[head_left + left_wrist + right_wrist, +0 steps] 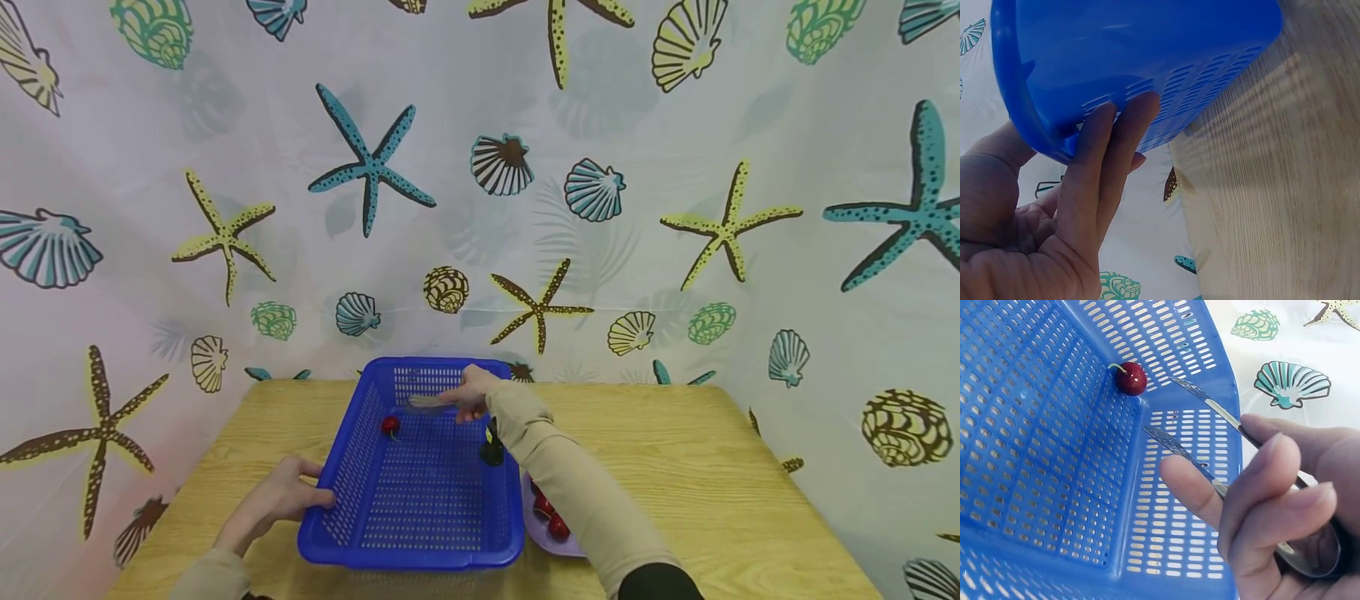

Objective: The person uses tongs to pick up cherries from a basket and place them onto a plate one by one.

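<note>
A blue perforated plastic basket (427, 557) stands on the wooden table. My left hand (281, 498) grips its left rim; in the left wrist view two fingers (1088, 156) lie along the outer wall. Metal tongs (1225, 415) are held in my right hand (474, 392), which is over the far end of the basket. Their two arms are spread, with nothing between the tips. One red cherry (1131, 379) with a green stem lies in a far corner of the basket, a short way from the tong tips.
To the right of the basket sits a light purple plate (551, 543) with several cherries (558, 527), partly hidden under my right forearm. A white curtain (450, 242) printed with starfish and shells hangs behind the wooden table (675, 467) and at its sides.
</note>
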The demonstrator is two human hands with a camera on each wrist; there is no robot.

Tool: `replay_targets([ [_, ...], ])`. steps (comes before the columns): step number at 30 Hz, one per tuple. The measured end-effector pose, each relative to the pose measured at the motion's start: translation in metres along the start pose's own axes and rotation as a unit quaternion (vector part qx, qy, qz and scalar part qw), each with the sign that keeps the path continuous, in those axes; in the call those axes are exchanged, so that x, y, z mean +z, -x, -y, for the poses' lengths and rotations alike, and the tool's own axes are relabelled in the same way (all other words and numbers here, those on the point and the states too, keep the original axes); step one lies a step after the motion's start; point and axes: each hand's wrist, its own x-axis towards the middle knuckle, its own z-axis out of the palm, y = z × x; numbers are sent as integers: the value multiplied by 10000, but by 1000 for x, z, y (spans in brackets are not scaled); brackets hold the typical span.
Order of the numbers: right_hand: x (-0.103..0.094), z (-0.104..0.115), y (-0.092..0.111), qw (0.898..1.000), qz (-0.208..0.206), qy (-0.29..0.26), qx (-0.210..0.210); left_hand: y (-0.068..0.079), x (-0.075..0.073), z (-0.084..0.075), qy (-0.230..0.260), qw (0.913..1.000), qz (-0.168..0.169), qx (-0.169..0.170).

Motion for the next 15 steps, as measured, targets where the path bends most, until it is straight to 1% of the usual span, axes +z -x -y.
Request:
replay_targets([
  [4,6,4,-5,10000,-26,65,-43,0,-1,0,7,10000,16,22],
  [7,9,7,-6,9999,5,-86,-75,0,-1,0,13,10000,16,35],
  [9,12,8,-5,9998,0,-217,-43,1,-1,0,24,10000,33,65],
  [15,21,10,-10,9996,-44,-255,110,3,-1,0,87,9997,137,156],
])
